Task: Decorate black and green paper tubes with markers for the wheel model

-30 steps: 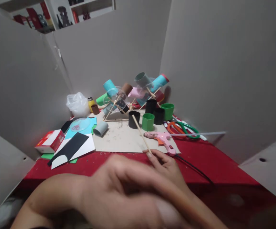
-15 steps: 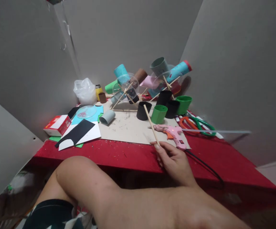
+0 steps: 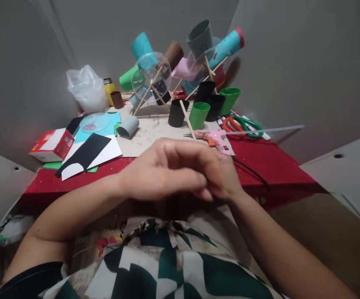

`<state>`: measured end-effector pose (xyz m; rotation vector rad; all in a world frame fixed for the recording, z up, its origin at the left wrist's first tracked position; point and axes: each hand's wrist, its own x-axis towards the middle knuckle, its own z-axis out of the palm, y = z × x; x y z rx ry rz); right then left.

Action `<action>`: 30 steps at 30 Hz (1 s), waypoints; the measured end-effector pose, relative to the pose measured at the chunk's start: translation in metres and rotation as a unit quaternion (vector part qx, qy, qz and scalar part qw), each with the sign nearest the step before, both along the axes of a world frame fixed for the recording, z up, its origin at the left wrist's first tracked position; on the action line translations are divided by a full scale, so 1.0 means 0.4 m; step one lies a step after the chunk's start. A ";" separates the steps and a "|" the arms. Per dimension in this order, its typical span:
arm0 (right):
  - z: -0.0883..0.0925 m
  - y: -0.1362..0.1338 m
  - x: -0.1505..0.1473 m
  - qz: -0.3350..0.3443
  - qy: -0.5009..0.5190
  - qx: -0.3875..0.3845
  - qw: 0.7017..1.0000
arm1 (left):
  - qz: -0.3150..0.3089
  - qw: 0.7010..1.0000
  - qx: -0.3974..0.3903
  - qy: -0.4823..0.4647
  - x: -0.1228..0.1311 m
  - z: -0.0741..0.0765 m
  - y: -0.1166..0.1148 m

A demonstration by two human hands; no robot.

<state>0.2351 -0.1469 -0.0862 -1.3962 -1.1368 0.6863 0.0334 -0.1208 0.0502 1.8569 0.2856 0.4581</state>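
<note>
My left hand [image 3: 159,170] reaches across in front of me, its fingers curled over my right hand [image 3: 225,176] and its thumb lying along the near side. The two hands touch, and most of the right hand's fingers are hidden. A thin wooden stick [image 3: 187,119] rises from behind the hands, its lower end hidden; its upper end overlaps a black paper cup [image 3: 176,114]. Just beyond the hands, a pink hot glue gun [image 3: 215,139] lies with a clear glue stick [image 3: 270,130] in its back. A green paper cup [image 3: 199,116] stands behind it.
Two wheel-like models of sticks, clear discs [image 3: 151,77] and coloured paper cups stand at the back. Paper pieces [image 3: 86,151] and a red box [image 3: 52,145] lie left, near a plastic bag [image 3: 86,89]. Scissors [image 3: 250,124] lie right. Grey walls border the red table [image 3: 279,162].
My left hand has come up from the left onto my right hand. The view has tilted down, so the table items appear higher. The stick still points up toward the black cup.
</note>
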 end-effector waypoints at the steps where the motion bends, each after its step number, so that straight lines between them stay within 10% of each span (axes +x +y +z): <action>1: 0.002 0.000 -0.001 0.003 0.000 0.000 1.000 | 0.025 0.998 -0.048 -0.022 0.006 -0.022 0.032; 9: 0.007 0.002 -0.011 0.009 -0.012 0.002 1.000 | 0.190 0.964 -0.187 -0.015 -0.012 -0.216 0.174; 30: 0.002 -0.008 -0.018 -0.017 -0.050 0.007 0.999 | 0.083 0.975 -0.192 0.074 0.004 -0.260 0.214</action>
